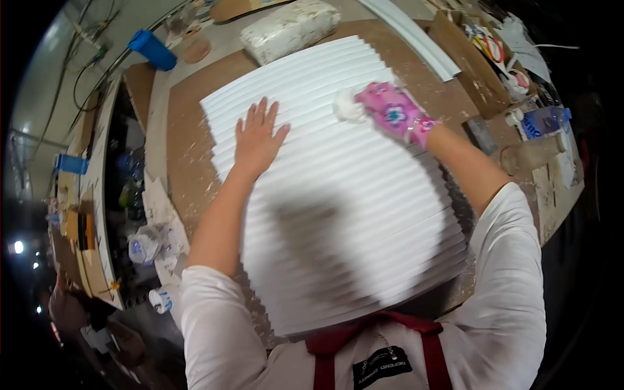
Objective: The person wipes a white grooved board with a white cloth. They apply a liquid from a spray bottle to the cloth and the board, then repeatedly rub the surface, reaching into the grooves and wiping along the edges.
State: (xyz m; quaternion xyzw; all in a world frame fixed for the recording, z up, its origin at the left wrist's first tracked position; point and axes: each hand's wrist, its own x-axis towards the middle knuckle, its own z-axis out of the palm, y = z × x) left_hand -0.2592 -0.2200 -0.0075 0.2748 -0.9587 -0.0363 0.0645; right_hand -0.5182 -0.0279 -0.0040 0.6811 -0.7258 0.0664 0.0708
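A large white panel of ridged strips (312,175) lies across a brown board on the worktable. My left hand (258,133) is bare and rests flat on its upper left part, fingers spread. Over the upper right part is my right hand (396,114), in a pink flowered glove. It is closed on a white cloth (350,108) that touches the ridges. The glove hides part of the cloth. My shadow falls on the near half of the panel.
Beyond the panel lies a white wrapped block (290,29). A blue bottle (153,49) stands at the far left. To the right are a long white strip (416,36), a cardboard box (469,62) of tools and a clear plastic bottle (543,122). A plastic jug (144,244) sits at left.
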